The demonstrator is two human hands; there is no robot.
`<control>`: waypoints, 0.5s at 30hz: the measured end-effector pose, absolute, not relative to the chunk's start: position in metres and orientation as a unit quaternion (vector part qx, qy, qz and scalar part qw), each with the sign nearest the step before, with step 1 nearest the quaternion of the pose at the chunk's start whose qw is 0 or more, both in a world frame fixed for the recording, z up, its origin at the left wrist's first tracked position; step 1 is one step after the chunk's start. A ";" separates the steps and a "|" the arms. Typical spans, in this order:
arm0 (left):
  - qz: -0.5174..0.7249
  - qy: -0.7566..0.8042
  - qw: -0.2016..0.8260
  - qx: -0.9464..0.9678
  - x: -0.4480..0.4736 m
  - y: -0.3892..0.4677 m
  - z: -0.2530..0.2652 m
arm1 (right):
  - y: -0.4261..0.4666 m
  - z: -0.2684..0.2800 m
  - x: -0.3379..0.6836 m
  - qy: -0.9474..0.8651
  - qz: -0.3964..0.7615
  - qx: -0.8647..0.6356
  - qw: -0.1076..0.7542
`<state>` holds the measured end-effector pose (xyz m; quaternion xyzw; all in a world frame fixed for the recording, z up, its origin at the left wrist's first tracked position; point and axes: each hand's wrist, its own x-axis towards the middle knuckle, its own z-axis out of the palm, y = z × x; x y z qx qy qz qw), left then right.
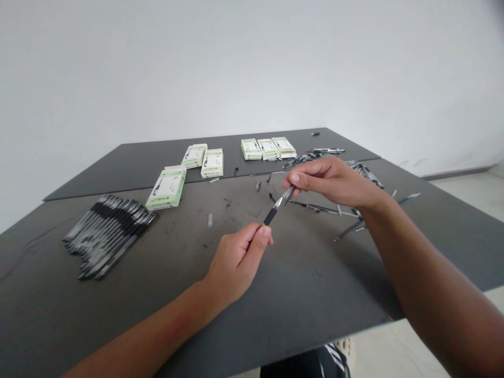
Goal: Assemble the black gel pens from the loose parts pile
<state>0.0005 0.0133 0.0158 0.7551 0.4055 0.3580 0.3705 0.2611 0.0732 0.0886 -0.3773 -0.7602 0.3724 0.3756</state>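
My left hand [240, 257] is closed around the lower barrel of a gel pen [271, 215], its black rubber grip and silvery tip end pointing up to the right. At that end, my right hand [331, 181] pinches a clear pen cap with a dark clip [289, 194] between thumb and fingers. Cap and pen meet or overlap there; I cannot tell whether the cap is seated. On the left of the dark table lies a neat row of capped black pens [110, 233]. Behind my right hand are loose pens [368, 173] in a messy pile.
Green-and-white pen boxes stand farther back: one nearby box [167, 188], two behind it [212, 163], and three side by side [270, 149]. A small clear piece [210, 220] lies mid-table. Thin pen parts [315, 207] are scattered under my right hand. A seam crosses the table [189, 315].
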 end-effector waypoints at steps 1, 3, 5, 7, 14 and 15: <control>0.361 0.404 0.371 0.754 0.000 0.013 0.016 | 0.074 0.088 0.262 -0.760 0.371 -0.375 0.378; 0.363 0.400 0.373 0.754 0.000 0.013 0.016 | 0.075 0.088 0.263 -0.760 0.370 -0.373 0.382; 0.362 0.401 0.372 0.755 0.000 0.013 0.016 | 0.076 0.087 0.263 -0.759 0.369 -0.375 0.384; 0.360 0.402 0.369 0.757 0.000 0.012 0.016 | 0.076 0.087 0.262 -0.758 0.371 -0.378 0.381; 0.349 0.398 0.370 0.764 -0.001 0.013 0.016 | 0.071 0.088 0.254 -0.761 0.381 -0.390 0.352; 0.348 0.399 0.371 0.763 -0.001 0.013 0.016 | 0.070 0.088 0.253 -0.763 0.382 -0.390 0.347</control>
